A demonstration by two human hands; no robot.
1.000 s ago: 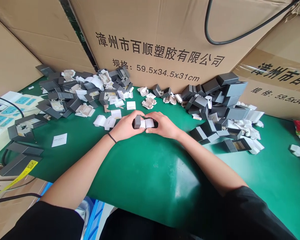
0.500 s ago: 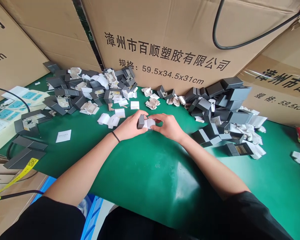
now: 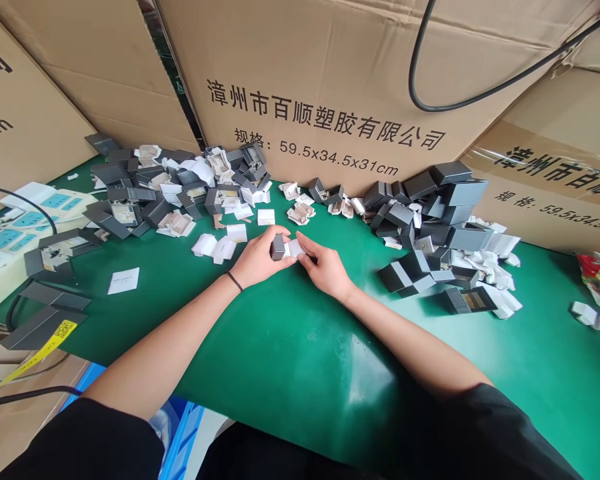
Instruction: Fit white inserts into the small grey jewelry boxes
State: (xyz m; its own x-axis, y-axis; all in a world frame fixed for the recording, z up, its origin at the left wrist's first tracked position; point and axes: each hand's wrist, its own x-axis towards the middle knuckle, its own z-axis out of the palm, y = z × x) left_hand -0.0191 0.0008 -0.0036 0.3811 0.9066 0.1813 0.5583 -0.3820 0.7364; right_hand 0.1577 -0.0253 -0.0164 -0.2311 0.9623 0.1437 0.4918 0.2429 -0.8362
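Note:
Over the middle of the green table, my left hand [image 3: 260, 260] grips a small dark grey box [image 3: 277, 247] between thumb and fingers. From the box's right side a white piece [image 3: 295, 249], like paper or a card insert, sticks out. The fingertips of my right hand [image 3: 329, 269] close on the right end of that white piece. How far it reaches inside the box is hidden by my fingers. Just left of my left hand lie several loose white cards [image 3: 223, 250].
Dark grey boxes and crumpled white inserts [image 3: 177, 224] are heaped at the back left, with another box pile [image 3: 467, 193] at the right. A power strip [image 3: 40, 217] lies far left. Large cardboard cartons [image 3: 305, 60] stand behind the green table [image 3: 280, 360]; a black cable [image 3: 414, 80] hangs in front.
My right hand's fingers have gone from arched around the white piece to straighter and pinched at its end. My left hand still holds the box. The camera view has shifted slightly.

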